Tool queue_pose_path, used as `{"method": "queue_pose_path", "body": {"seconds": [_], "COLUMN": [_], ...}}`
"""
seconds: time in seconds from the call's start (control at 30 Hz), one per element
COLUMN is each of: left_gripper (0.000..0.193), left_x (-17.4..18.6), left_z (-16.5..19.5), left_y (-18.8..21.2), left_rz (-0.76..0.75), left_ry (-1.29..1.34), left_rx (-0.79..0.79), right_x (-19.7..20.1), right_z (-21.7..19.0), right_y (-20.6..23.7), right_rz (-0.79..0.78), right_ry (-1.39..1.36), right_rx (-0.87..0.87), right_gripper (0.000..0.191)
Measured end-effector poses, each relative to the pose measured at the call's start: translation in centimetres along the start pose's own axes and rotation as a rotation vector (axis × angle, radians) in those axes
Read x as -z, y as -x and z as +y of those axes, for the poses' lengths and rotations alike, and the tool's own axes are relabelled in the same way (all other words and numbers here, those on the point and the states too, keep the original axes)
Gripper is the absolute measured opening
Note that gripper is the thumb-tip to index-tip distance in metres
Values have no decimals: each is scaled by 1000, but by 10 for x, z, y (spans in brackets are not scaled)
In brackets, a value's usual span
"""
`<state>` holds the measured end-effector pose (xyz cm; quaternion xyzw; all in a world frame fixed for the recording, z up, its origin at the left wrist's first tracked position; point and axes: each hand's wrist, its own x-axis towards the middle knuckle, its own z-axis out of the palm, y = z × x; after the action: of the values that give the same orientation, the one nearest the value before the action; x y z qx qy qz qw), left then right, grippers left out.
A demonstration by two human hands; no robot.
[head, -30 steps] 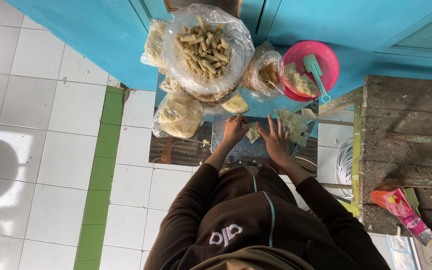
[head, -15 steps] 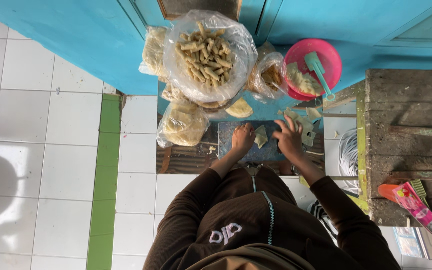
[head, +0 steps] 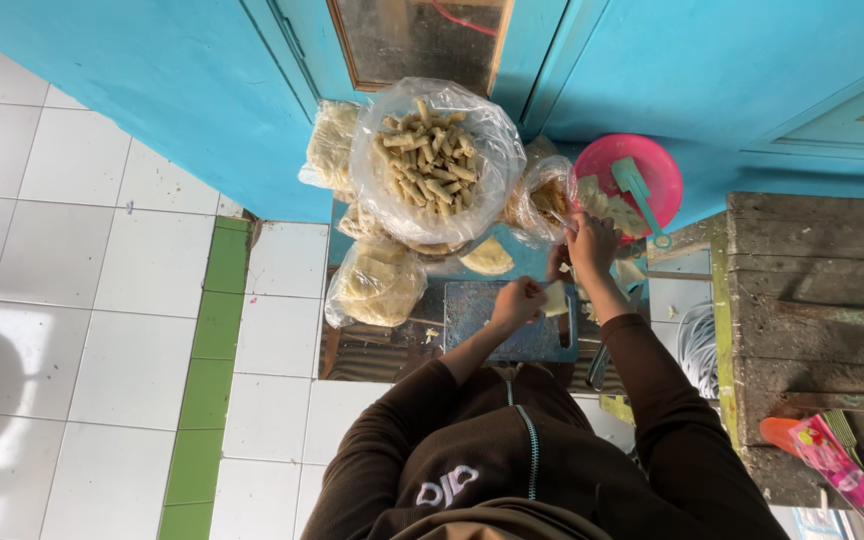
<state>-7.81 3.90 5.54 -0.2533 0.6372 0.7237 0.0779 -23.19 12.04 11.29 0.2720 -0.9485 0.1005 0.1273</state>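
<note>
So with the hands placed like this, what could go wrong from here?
The left hand pinches a pale wrapper at the edge of the blue board; it could slip off onto the floor. The right hand reaches toward the pink bowl close beside the big bag of rolls, which sits heaped on other bags and might be nudged over.

Left hand [head: 518, 302] curled in a grip; right hand [head: 592, 243] reaches forward.
</note>
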Motion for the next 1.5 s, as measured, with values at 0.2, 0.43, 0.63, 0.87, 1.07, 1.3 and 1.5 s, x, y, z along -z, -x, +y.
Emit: {"method": "queue_pose_path", "body": {"seconds": [0.2, 0.43, 0.63, 0.87, 1.07, 1.3, 1.5], "left_gripper": [17, 20, 27, 30, 36, 35, 42], "left_x": [38, 38, 43, 43, 41, 43, 45], "left_z": [-38, -51, -58, -57, -52, -54, -48], "left_y": [23, 24, 26, 28, 29, 31, 36], "left_rz": [360, 305, 305, 319, 284, 294, 214], "left_ry": [-591, -615, -576, -594, -695, -669, -696], "left_rx": [-236, -240, -287, -313, -273, -352, -301], "right_x": [-18, -26, -30, -32, -30, -28, -25], "right_z": [5, 18, 17, 14, 18, 14, 4], "right_y": [8, 5, 5, 7, 3, 11, 14], "right_rz": [66, 127, 156, 43, 27, -55, 50], "right_ry": [53, -168, -181, -528, -838, -1098, -797], "right_rx": [3, -40, -63, -335, -445, -602, -394], "right_gripper": [15, 12, 9, 15, 19, 19, 18]}}
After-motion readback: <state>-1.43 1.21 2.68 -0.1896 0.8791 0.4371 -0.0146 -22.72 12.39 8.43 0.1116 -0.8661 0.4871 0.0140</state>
